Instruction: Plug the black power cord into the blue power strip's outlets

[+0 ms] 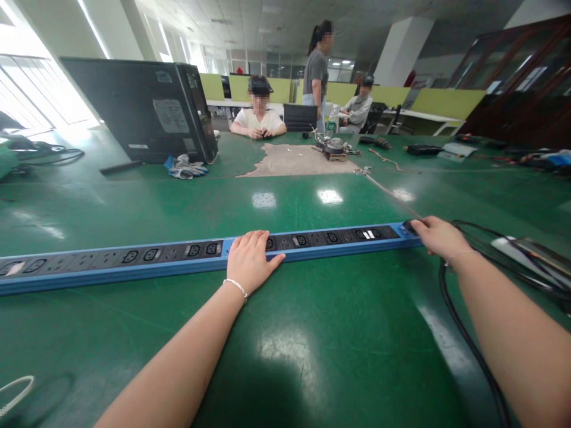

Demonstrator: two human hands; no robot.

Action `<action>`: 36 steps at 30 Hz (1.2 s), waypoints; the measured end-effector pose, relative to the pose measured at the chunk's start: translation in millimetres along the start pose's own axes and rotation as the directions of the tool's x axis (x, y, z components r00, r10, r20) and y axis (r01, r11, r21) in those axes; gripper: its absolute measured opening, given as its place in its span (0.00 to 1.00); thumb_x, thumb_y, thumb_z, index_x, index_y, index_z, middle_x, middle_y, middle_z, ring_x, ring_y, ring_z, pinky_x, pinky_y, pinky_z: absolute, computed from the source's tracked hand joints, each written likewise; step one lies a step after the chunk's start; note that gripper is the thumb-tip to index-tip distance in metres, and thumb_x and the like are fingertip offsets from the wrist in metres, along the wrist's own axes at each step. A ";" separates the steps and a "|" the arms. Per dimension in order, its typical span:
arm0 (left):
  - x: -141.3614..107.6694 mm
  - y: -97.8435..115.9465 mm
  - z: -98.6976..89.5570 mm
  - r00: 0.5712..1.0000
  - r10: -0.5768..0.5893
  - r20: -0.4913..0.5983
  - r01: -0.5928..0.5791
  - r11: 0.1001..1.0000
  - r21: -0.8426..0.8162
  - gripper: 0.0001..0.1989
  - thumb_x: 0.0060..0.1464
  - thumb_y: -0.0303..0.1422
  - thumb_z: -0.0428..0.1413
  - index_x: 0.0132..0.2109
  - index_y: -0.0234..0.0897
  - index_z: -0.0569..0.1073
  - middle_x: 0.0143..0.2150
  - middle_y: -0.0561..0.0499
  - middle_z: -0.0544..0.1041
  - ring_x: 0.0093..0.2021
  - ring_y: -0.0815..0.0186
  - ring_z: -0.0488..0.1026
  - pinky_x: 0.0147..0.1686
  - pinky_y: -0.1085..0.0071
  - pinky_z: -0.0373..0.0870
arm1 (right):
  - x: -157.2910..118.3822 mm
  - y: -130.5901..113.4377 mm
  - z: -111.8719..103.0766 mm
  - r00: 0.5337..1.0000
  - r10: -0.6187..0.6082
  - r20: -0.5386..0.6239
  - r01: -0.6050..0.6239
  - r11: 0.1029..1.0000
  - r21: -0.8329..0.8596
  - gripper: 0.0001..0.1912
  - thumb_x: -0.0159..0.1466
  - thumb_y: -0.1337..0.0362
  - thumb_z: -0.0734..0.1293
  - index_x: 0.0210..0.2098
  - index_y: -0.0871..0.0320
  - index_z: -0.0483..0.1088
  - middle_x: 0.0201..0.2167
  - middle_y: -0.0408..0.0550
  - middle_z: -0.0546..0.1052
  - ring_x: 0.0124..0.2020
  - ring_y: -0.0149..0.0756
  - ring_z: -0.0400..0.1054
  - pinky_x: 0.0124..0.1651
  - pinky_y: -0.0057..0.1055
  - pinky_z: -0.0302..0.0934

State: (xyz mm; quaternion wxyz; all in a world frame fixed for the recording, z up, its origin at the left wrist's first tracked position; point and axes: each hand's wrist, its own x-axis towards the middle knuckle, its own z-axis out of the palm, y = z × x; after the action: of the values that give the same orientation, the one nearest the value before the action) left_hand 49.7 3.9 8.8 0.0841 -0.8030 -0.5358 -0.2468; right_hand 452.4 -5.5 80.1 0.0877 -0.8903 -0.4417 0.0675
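A long blue power strip (312,241) with black sockets along its top lies across the green table. My left hand (252,258) grips the strip near its middle, fingers draped over the top and thumb along the near side, covering part of the sockets. At the strip's right end, my right hand (439,238) is closed around the black end of a power cord (464,339). The fingers hide most of that end, and whether it is plugged in or fixed to the strip I cannot tell. From beneath this hand the cord runs down toward the near edge.
A black computer case (147,113) stands back left, with gloves (185,167) beside it. Brown board (294,160) and a small mechanical device (334,147) lie at the back centre. Black cables (504,252) lie right. A seated person (259,119) faces me; two others are behind.
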 end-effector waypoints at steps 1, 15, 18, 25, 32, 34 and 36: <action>0.0 0.1 -0.2 1.000 0.001 0.000 -0.001 1.000 -0.003 0.28 0.53 0.49 0.51 0.55 0.35 0.67 0.54 0.43 0.71 0.56 0.55 0.65 0.55 0.59 0.58 | 1.0 0.2 1.0 1.000 -0.004 0.016 0.004 1.000 -0.001 0.25 0.63 0.51 0.53 0.49 0.62 0.65 0.32 0.55 0.76 0.17 0.32 0.62 0.26 0.30 0.56; -0.2 0.4 -1.6 1.000 -0.006 0.010 0.006 1.000 -0.013 0.28 0.53 0.49 0.51 0.55 0.36 0.67 0.55 0.43 0.71 0.56 0.55 0.65 0.55 0.58 0.58 | 4.7 1.8 15.0 0.998 -0.050 0.026 0.053 0.988 -0.142 0.26 0.64 0.50 0.50 0.51 0.61 0.63 0.45 0.63 0.73 0.39 0.43 0.69 0.39 0.33 0.57; -0.1 0.8 -1.4 1.000 -0.002 0.004 0.002 1.000 -0.004 0.27 0.53 0.48 0.51 0.55 0.35 0.67 0.54 0.42 0.71 0.56 0.55 0.65 0.55 0.59 0.58 | 0.4 1.1 17.7 0.998 -0.044 -0.035 0.038 0.986 -0.160 0.28 0.65 0.50 0.48 0.52 0.62 0.61 0.47 0.66 0.72 0.45 0.48 0.68 0.42 0.35 0.56; 0.4 1.5 -1.7 1.000 -0.007 0.005 0.007 1.000 0.009 0.27 0.53 0.48 0.51 0.54 0.36 0.67 0.54 0.43 0.72 0.56 0.55 0.65 0.55 0.59 0.58 | 9.9 -4.5 6.7 0.994 -0.066 0.089 0.082 0.978 -0.193 0.25 0.64 0.51 0.51 0.49 0.62 0.64 0.48 0.65 0.71 0.46 0.49 0.67 0.42 0.35 0.57; 0.1 1.1 -1.3 1.000 -0.006 0.009 0.006 1.000 0.008 0.27 0.53 0.48 0.51 0.54 0.37 0.67 0.54 0.42 0.72 0.56 0.55 0.65 0.55 0.58 0.58 | -6.1 3.7 27.2 0.994 -0.046 -0.095 0.034 0.992 -0.117 0.29 0.65 0.49 0.47 0.52 0.61 0.61 0.46 0.67 0.72 0.45 0.50 0.67 0.42 0.37 0.57; 0.0 0.8 -0.9 1.000 -0.003 0.003 0.003 1.000 0.008 0.27 0.53 0.48 0.51 0.54 0.37 0.67 0.54 0.43 0.72 0.56 0.55 0.65 0.55 0.58 0.58 | -7.9 4.7 29.0 0.995 -0.036 -0.093 0.026 0.994 -0.107 0.28 0.65 0.49 0.47 0.53 0.61 0.61 0.46 0.66 0.72 0.45 0.51 0.67 0.42 0.36 0.57; -0.2 0.4 -0.4 1.000 0.000 -0.004 0.000 1.000 0.011 0.27 0.53 0.48 0.51 0.54 0.37 0.67 0.54 0.43 0.72 0.56 0.55 0.65 0.55 0.59 0.58 | -6.5 3.6 25.3 0.997 -0.037 -0.063 0.029 0.992 -0.123 0.28 0.65 0.49 0.47 0.53 0.60 0.60 0.47 0.66 0.71 0.45 0.50 0.67 0.42 0.36 0.57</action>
State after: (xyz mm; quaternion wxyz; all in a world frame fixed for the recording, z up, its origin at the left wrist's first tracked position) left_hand 49.9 3.4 9.1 0.0898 -0.8019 -0.5372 -0.2456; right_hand 446.3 -10.5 54.9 0.0486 -0.8884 -0.4564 0.0099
